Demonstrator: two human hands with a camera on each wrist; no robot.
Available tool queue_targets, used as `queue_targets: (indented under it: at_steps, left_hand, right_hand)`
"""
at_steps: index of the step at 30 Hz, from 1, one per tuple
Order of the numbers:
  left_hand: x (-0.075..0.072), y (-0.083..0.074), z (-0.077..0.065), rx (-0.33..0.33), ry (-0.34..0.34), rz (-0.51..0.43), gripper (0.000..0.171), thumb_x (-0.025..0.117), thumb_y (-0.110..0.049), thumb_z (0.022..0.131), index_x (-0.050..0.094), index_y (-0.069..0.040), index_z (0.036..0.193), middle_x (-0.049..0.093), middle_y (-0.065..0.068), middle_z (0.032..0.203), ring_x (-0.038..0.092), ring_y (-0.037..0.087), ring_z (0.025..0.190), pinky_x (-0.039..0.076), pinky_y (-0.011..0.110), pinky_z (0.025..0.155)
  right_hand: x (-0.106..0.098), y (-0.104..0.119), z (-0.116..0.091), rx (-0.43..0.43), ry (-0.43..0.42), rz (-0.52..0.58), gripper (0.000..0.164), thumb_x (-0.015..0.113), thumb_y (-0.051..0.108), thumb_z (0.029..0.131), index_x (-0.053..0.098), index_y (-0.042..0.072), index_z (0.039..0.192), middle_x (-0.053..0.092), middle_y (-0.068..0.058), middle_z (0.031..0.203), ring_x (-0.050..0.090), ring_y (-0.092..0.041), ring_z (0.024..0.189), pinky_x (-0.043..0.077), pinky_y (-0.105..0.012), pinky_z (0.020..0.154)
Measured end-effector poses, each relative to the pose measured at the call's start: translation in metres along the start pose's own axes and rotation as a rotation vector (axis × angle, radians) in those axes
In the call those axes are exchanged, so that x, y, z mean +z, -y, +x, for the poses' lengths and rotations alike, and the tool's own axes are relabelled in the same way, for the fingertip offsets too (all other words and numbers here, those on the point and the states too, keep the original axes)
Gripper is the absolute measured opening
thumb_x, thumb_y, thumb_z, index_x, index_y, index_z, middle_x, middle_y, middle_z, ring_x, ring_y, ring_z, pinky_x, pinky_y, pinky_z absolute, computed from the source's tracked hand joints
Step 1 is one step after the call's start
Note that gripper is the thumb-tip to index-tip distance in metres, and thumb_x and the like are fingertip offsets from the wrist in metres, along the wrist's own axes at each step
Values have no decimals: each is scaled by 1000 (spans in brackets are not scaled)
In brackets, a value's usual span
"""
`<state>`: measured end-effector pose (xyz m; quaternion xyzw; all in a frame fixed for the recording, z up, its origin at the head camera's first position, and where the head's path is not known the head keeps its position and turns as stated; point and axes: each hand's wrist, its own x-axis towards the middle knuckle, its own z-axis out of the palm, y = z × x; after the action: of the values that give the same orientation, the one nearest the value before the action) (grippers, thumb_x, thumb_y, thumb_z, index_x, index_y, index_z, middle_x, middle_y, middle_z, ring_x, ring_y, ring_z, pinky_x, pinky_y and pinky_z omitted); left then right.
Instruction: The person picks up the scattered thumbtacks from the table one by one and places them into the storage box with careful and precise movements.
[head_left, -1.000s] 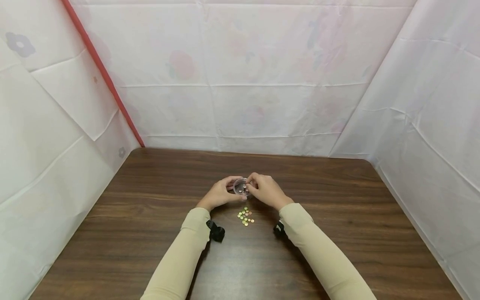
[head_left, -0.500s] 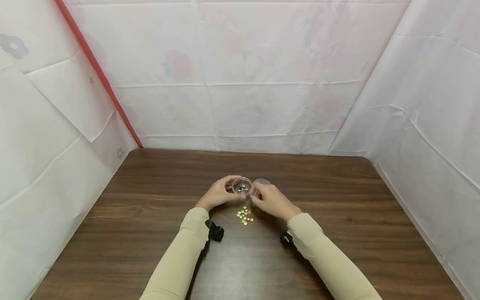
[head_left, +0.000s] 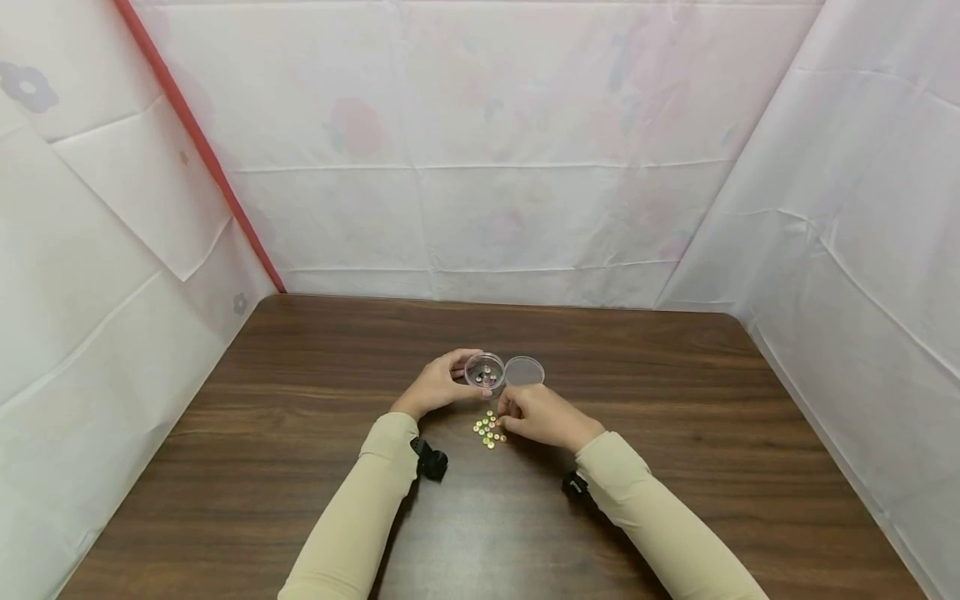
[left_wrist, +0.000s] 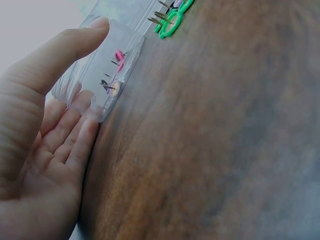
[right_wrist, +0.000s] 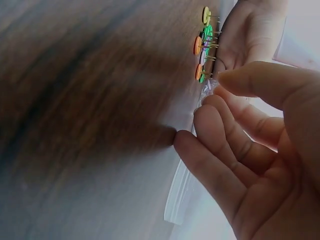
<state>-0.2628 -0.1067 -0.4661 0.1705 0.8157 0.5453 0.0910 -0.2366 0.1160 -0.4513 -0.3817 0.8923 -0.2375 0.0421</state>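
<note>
My left hand holds a small round clear plastic container, thumb on its near side and fingers on its far side. Inside it lie several thumbtacks, one with a pink head. In front of the container, a small pile of thumbtacks with green, yellow and orange heads rests on the table. Their points stick up in the right wrist view. Over the right side of this pile is my right hand, fingers bent, thumb tip just beside the point of an orange thumbtack.
A clear round lid lies flat just right of the container, behind my right hand. The dark wooden table extends around both arms. White cloth hangs behind and at both sides, with a red strip at the left.
My right hand has come out of the container, moved right, then down toward me to the pile, uncovering the lid. The left hand stays at the container.
</note>
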Motion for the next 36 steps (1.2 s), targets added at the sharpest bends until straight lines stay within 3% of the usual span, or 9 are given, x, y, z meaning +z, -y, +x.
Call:
queue_targets:
  at_steps: [7,21,25,32,36]
  left_hand:
    - [4,22,11,-17,-32,3,74,85,-38,64,52,-27,129,57,-1,123,53,14,110,48,42,94]
    - [3,25,13,-43,-41,31,73,84,-41,63,52,-33,128,56,-6,122,52,11,109,49,39,94]
    - [3,21,11,-40,-35,25,73,84,-38,64,52,-29,129,56,-3,124,51,14,111,47,43,95]
    - [0,-7,-3,-13,-9,14,71,81,-22,73,48,-12,135,52,13,130,49,28,116,45,48,97]
    - [0,-11,-5,-11,-7,10,70,80,-21,73,48,-10,135,52,14,130,49,29,116,45,48,97]
  right_hand:
    - [-1,7,0,28,6,-57,10,70,21,83,64,14,87,56,10,65,50,-1,57,47,-24,54]
    - [4,10,2,73,0,-168,7,69,22,83,64,20,80,51,13,60,46,-1,54,43,-23,49]
    - [4,9,1,72,-4,-170,6,68,21,83,64,20,79,51,12,60,46,-2,54,43,-24,49]
    - [4,8,1,56,-13,-181,5,64,18,83,63,20,78,50,12,59,45,-3,53,41,-23,46]
    - [5,8,0,45,-22,-175,6,63,17,81,62,21,78,49,12,59,45,-3,52,41,-23,46]
